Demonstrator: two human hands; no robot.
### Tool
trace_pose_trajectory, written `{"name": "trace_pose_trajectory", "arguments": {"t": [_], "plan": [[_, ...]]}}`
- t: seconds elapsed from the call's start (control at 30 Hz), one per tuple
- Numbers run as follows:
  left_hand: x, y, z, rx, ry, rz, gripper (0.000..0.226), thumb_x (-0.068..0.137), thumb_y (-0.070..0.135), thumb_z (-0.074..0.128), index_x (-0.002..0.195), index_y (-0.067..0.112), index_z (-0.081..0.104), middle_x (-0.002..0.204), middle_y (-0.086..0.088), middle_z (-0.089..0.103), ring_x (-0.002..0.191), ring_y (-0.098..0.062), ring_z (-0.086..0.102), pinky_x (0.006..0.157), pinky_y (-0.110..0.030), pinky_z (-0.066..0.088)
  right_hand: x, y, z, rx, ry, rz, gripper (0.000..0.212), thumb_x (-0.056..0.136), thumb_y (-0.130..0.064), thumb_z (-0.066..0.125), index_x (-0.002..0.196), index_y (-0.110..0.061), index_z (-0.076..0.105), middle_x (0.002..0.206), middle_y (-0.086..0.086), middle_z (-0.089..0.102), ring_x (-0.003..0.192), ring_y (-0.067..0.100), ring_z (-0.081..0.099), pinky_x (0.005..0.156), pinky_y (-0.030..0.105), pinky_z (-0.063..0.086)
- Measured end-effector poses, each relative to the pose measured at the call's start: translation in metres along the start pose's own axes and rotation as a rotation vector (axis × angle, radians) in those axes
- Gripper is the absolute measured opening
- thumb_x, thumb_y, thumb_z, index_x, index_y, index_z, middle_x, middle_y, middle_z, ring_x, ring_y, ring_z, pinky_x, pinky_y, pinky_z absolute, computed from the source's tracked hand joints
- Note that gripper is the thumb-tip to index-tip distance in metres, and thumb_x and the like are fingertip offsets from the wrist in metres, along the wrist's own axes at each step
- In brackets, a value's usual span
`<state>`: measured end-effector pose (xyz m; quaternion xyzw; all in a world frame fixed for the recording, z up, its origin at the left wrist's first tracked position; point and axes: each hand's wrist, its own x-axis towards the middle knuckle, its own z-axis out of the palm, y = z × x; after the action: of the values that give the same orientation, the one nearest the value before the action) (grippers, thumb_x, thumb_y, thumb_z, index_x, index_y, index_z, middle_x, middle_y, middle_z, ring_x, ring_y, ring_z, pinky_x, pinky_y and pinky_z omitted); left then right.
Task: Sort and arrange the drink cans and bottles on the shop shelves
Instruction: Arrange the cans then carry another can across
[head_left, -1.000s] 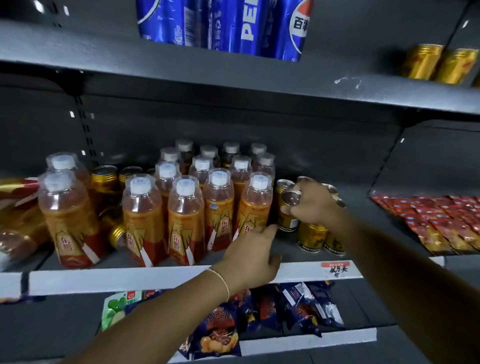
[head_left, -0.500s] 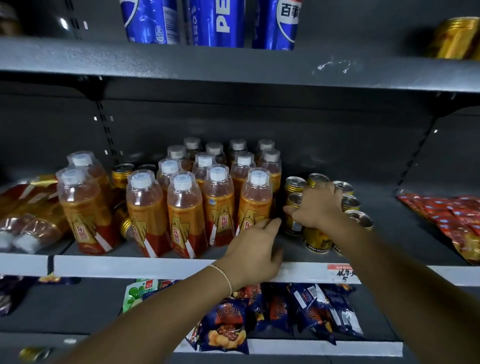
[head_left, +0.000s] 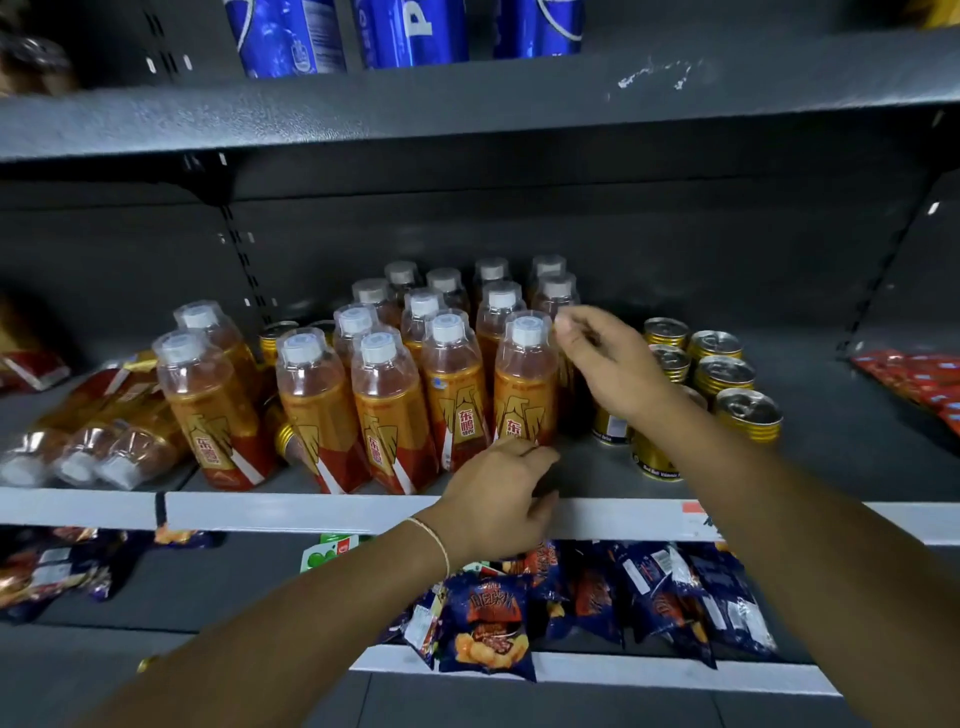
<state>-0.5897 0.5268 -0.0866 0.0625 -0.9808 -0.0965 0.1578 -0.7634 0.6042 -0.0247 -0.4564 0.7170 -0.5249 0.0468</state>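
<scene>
Dark grey metal shelves (head_left: 467, 114) with white front strips. On the middle shelf (head_left: 311, 512) stand orange bottles (head_left: 452, 384) labelled 东鹏, with gold cans (head_left: 724, 374) to their right, one reading Red Bull. The right hand (head_left: 608, 358), fingers loosely bent and empty, hovers beside the cap of the front right bottle (head_left: 524, 384). The left hand (head_left: 493, 493) curls at that bottle's foot; whether it grips is unclear.

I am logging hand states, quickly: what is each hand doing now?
Left hand: open, at the shelf edge, holding nothing.
Right hand: open, empty, beside the front bottle.
</scene>
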Motion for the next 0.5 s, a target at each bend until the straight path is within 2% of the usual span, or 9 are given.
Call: {"name": "trace_pose_trajectory", "arguments": {"t": [0.07,0.13,0.27,0.37,0.5], "plan": [[-0.003,-0.005,0.0,0.014,0.001,0.002,0.046,0.091,0.027,0.056,0.134,0.009,0.055,0.118,-0.009,0.062,0.111,-0.024,0.052,0.092,-0.035,0.048,-0.006,-0.002,0.013,0.069,-0.102,0.022,0.086,0.076,-0.082,0.053,0.143,-0.029,0.047,0.14,-0.008,0.055,0.126,0.008,0.051,0.103,0.032,0.045],[-0.005,-0.009,0.001,0.043,-0.006,0.012,0.044,0.09,0.026,0.057,0.131,0.01,0.057,0.116,-0.009,0.062,0.11,-0.025,0.051,0.096,-0.036,0.045,-0.011,0.0,0.027,0.067,-0.155,0.036,0.096,0.067,-0.084,0.061,0.145,-0.032,0.04,0.14,-0.012,0.055,0.127,0.008,0.051,0.105,0.036,0.046],[-0.01,-0.016,0.0,0.087,-0.023,0.036,0.043,0.089,0.028,0.057,0.129,0.012,0.058,0.114,-0.007,0.061,0.107,-0.024,0.051,0.097,-0.036,0.043,-0.014,0.008,0.04,-0.011,-0.124,0.068,0.096,0.063,-0.074,0.075,0.141,-0.036,0.034,0.13,-0.018,0.056,0.12,0.006,0.055,0.101,0.033,0.048],[-0.016,-0.023,-0.004,0.109,-0.039,0.026,0.044,0.09,0.029,0.055,0.13,0.012,0.056,0.117,-0.006,0.06,0.108,-0.024,0.05,0.096,-0.038,0.044,-0.014,0.008,0.041,-0.028,-0.114,0.121,0.096,0.061,-0.069,0.078,0.14,-0.037,0.034,0.124,-0.019,0.056,0.115,0.006,0.056,0.094,0.029,0.049],[-0.025,-0.034,-0.013,0.126,-0.054,0.019,0.046,0.09,0.028,0.054,0.132,0.009,0.054,0.12,-0.009,0.059,0.112,-0.025,0.049,0.099,-0.036,0.042,-0.017,0.004,0.048,-0.082,-0.02,0.158,0.084,0.071,-0.054,0.082,0.139,-0.034,0.036,0.116,-0.021,0.055,0.109,0.005,0.055,0.089,0.026,0.045]]}}
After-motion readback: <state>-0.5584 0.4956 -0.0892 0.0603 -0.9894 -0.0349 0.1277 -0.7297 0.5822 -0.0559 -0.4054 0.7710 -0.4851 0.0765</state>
